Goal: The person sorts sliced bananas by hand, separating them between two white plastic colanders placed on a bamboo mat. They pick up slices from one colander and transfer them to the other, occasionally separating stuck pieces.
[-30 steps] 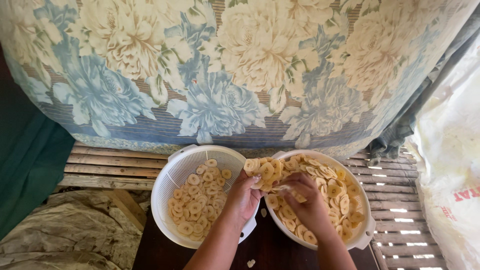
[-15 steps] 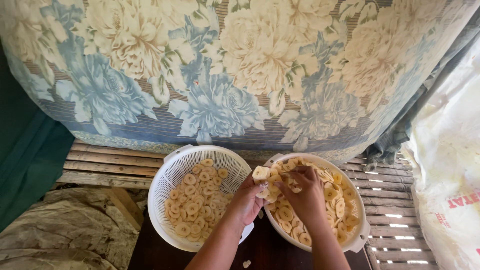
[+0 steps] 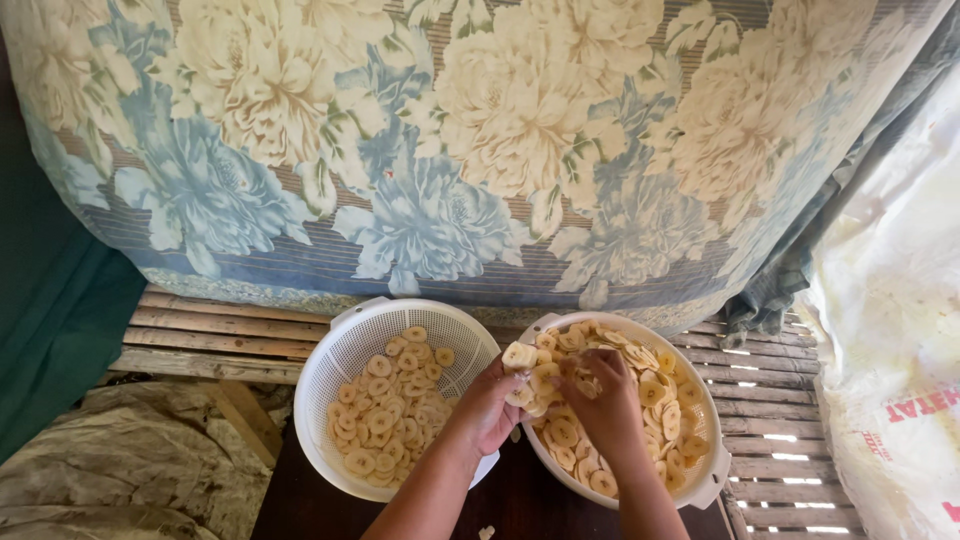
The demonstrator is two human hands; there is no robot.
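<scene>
Two white round containers stand side by side below me. The left one is a perforated colander (image 3: 340, 360) with loose pale yellow banana slices (image 3: 385, 420) spread in it. The right one is a bowl (image 3: 712, 470) heaped with stuck-together banana slices (image 3: 665, 410). My left hand (image 3: 495, 405) holds a small stack of slices (image 3: 522, 362) at the bowl's left rim. My right hand (image 3: 600, 400) is over the bowl, its fingers pinching at the same stack.
A large floral cloth in blue and cream (image 3: 450, 160) hangs right behind the containers. Wooden slats (image 3: 210, 335) run beneath them. A green cloth (image 3: 50, 310) is at left, a white sack (image 3: 890, 340) at right, grey sheeting (image 3: 120, 470) at lower left.
Both hands have stayed at the bowl's left rim, working the stack of slices. The view has shifted slightly downward and left.
</scene>
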